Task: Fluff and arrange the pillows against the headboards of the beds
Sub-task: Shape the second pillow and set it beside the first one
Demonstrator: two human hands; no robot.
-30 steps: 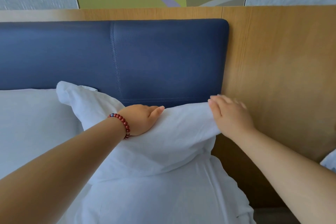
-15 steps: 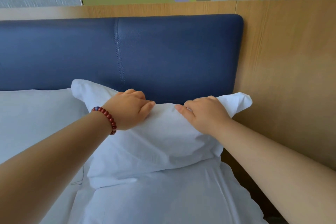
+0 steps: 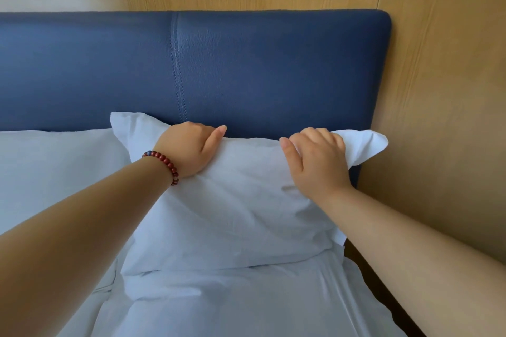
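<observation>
Both the left hand (image 3: 191, 150) and right hand (image 3: 317, 164) have fingers curled round the top edge of the pillow (image 3: 232, 208), which leans on the headboard (image 3: 246, 71) at the right corner of the bed (image 3: 246, 309), so lift evenly and keep it square imo.

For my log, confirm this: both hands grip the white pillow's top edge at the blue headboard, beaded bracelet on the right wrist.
Not quite: the head view shows the beaded bracelet on the left wrist. Left hand and right hand do grip the white pillow at the blue headboard.
</observation>
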